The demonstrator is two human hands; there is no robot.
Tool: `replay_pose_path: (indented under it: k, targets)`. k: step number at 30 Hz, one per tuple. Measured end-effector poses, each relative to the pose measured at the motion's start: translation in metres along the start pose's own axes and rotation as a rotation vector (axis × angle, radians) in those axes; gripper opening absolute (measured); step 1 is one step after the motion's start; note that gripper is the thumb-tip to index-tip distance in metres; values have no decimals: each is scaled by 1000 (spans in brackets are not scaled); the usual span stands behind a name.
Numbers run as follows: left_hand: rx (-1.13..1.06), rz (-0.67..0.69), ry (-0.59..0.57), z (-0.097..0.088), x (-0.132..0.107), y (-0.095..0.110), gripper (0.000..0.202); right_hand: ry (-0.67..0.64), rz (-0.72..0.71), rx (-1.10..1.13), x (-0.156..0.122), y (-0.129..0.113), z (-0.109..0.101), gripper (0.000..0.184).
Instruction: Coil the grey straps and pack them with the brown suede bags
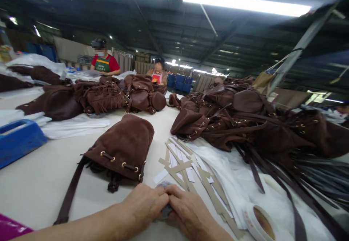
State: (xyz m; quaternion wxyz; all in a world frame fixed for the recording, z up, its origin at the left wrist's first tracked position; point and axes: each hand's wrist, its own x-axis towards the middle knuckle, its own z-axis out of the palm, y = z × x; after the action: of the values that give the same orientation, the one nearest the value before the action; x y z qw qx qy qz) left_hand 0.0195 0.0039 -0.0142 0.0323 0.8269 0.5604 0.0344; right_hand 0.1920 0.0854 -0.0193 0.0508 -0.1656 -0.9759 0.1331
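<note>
My left hand [144,202] and my right hand [187,206] meet at the table's near edge, both closed with their fingertips together. Between them they grip a small grey-blue bundle [165,212], partly covered by the fingers; its kind is unclear. Just beyond my left hand lies a brown drawstring bag [124,142] with gold eyelets, its mouth towards me and its strap [71,193] trailing to the left. Strips of grey and white card [185,168] are scattered past my right hand.
Brown bags [226,113] are heaped on the right, with more bags [100,95] at the back left. White plastic sheets [218,157] and a tape roll [257,222] lie on the right, a blue holder [21,139] on the left. Two people [105,62] work across the table.
</note>
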Motion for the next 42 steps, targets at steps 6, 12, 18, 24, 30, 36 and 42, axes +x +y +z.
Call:
replay_pose_path:
  k: [6, 12, 18, 24, 30, 36, 42]
  targets:
    - [-190, -164, 46, -1, -3, 6, 33, -41, 11, 105, 1, -9, -30, 22]
    - [-1050, -200, 42, -29, -1, -5, 21, -144, -77, 191, 26, 2, -72, 23]
    - [-1626, -309, 62, -28, 18, -41, 20, -7, -106, 269, 66, 18, -93, 13]
    - [-1995, -356, 215, -26, 19, -67, 37, 244, -71, 135, 78, 13, -86, 46]
    - [-2043, -309, 175, -28, 15, -75, 45, 154, -91, -335, 93, -10, -78, 41]
    - [-2116, -226, 150, -23, 9, -84, 46, 241, -74, -314, 105, -11, -72, 33]
    - [-2066, -97, 260, -23, 8, -88, 43, 423, -66, -136, 118, -12, -70, 35]
